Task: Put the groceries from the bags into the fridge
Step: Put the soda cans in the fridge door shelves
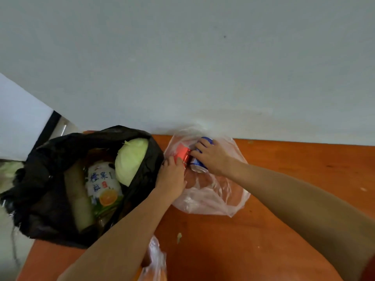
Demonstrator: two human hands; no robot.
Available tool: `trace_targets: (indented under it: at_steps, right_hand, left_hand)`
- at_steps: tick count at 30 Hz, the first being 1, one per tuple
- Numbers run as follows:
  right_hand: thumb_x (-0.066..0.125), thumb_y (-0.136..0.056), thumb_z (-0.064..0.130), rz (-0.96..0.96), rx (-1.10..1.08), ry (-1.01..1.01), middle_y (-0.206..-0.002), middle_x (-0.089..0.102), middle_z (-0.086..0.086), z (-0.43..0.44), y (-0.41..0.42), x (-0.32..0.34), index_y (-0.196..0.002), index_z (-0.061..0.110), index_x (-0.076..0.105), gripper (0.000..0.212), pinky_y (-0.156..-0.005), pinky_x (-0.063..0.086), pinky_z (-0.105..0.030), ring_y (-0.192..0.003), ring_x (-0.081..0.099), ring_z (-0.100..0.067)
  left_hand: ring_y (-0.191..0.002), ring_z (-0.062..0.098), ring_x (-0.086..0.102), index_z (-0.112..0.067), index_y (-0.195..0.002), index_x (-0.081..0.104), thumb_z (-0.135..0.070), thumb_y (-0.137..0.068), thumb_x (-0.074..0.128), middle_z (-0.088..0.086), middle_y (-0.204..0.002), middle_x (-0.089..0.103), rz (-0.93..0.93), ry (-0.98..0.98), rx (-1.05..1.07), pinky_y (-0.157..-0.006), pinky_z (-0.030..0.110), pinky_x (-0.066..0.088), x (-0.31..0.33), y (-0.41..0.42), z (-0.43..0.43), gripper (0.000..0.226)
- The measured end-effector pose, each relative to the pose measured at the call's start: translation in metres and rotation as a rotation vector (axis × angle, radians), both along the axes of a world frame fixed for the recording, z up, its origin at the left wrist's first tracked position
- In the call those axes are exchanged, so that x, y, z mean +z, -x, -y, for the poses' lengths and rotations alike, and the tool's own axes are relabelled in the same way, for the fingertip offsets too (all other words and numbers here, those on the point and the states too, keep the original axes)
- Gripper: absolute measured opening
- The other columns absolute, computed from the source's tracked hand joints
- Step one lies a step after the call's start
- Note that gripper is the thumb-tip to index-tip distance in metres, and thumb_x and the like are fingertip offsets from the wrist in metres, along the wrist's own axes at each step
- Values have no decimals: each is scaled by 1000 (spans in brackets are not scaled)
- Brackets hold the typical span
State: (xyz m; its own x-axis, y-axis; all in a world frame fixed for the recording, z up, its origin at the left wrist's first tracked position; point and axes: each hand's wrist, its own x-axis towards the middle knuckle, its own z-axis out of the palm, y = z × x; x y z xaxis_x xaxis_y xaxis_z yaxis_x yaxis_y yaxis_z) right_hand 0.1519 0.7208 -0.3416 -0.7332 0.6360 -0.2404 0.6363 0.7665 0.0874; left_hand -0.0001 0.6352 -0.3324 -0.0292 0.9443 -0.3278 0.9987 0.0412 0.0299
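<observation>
A clear plastic bag (213, 197) lies on the orange table (284, 179) against the wall. Inside its mouth lie a red can (182, 152) and a blue can (197, 165), side by side. My left hand (172, 177) grips the near end of the red can. My right hand (215, 157) is wrapped over the blue can. To the left stands an open black bag (50, 189) holding a pale green cabbage (130, 159), an orange-drink bottle (103, 183) and a long pale vegetable (78, 195).
A white wall (203, 67) rises right behind the table. Another clear bag (155, 260) with something orange in it sits at the near edge. The table's left edge drops off beside the black bag. A white panel (18, 118) stands at far left.
</observation>
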Motion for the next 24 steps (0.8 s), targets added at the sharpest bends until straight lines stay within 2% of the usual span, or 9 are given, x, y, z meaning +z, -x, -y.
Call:
trace_targets:
  at_steps: [5,8,10,13,15,17,20,24]
  right_hand:
    - [69,-82,21,-2,-39,3,-147,35,-9,-5,-6,-11,-139,22,37,65,-92,42,-40,-138,26,-30]
    - [70,-82,23,23,-46,-6,-149,33,-8,1,-16,-12,-141,20,32,71,-98,40,-40,-140,24,-29]
    - [72,-81,26,50,-35,9,-151,31,-8,8,-28,-14,-143,18,29,75,-104,34,-43,-142,21,-30]
    - [77,-75,38,5,3,76,-149,35,-7,15,-48,-19,-140,16,32,82,-113,25,-40,-142,22,-30]
    - [78,-72,44,-49,0,131,-145,40,-4,19,-60,-20,-138,17,35,83,-113,28,-38,-138,29,-27]
    - [79,-68,48,-113,-87,193,-139,47,0,23,-72,-15,-136,20,37,85,-107,37,-37,-130,41,-23]
    - [81,-60,52,-303,-314,303,-119,59,4,33,-83,3,-125,26,43,79,-87,45,-32,-109,56,-20]
    - [74,-46,59,-581,-589,302,-100,58,13,51,-89,37,-105,35,51,68,-77,49,-31,-93,54,-12]
  left_hand:
    - [-125,30,42,0,-146,12,-37,-79,74,19,-140,34,39,-31,122,-100,34,40,-18,-5,-10,98]
    - [-130,31,39,1,-148,6,-33,-79,75,20,-145,29,99,-29,221,-101,35,40,-26,-10,-14,103]
    - [-130,34,39,2,-147,3,-32,-80,74,21,-146,27,171,-34,285,-100,38,41,-31,-13,-17,104]
    - [-125,38,42,2,-147,9,-37,-80,73,23,-141,32,280,-109,406,-96,43,43,-38,-15,-23,100]
    - [-118,39,47,3,-144,19,-37,-79,74,24,-133,39,306,-169,443,-92,45,44,-42,-16,-26,93]
    - [-116,41,47,3,-141,25,-33,-77,76,25,-129,43,338,-179,443,-91,45,42,-43,-18,-27,89]
    - [-122,40,42,-1,-144,22,-31,-72,80,24,-133,43,356,-132,398,-99,45,37,-36,-19,-24,97]
    - [-132,36,35,-9,-149,16,-31,-67,82,18,-145,35,394,-106,284,-109,43,30,-12,-24,-11,108]
